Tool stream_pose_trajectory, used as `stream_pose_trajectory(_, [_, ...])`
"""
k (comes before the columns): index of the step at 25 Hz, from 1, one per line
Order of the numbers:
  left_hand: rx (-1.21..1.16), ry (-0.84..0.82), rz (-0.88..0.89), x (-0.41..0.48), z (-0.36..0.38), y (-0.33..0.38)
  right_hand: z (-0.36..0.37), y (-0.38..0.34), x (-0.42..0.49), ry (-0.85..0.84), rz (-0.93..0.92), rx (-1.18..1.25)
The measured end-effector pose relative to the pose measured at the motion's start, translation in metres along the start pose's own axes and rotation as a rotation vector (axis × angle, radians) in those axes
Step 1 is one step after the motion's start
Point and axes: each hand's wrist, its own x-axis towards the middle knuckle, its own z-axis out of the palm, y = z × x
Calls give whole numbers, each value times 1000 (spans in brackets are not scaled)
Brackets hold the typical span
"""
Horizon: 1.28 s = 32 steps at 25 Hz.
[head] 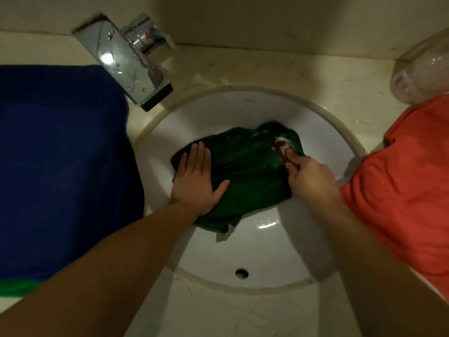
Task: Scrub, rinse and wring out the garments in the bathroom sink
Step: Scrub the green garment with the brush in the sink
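Low in the frame, the round white ceramic sink (pixel 255 249) shows its overflow hole. At the centre, the dark green wet garment (pixel 250 171) lies in the basin. The left hand (pixel 196 178) presses flat on it, fingers straight. The right hand (pixel 311 178) clenches a red-and-white scrubbing brush (pixel 283 148), touching the garment's right edge. A dark blue cloth (pixel 60 166) lies at left and an orange cloth (pixel 401 190) at right. The chrome tap (pixel 121 59) is at upper left.

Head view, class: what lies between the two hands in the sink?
In the head view, only the green garment spans the stretch between the flat left hand and the right hand gripping a red brush.
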Motion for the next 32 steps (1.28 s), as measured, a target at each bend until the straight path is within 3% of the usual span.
stream_pose_trajectory(2, [3,-1,-2,2,0,1,25,-36,-12,-37,-88,122])
stream_pose_trajectory(5, [17,-6,-8,4,3,0,56,-67,-36,-182,-374,132])
stream_pose_trajectory(11, [-14,-3,8,2,8,-2,6,22,-3,-27,-82,-3])
stream_pose_trajectory(17, [34,-234,-53,13,-19,19,2,2,-33,-68,-150,169])
stream_pose_trajectory(22, [-140,-100,90,-6,-14,57,3,8,-40,-28,-156,125])
stream_pose_trajectory(26, [-129,-102,110,17,-1,43,7,20,-15,-144,-222,128])
stream_pose_trajectory(32, [-37,-26,50,22,4,21,11,-17,15,-83,-298,77])
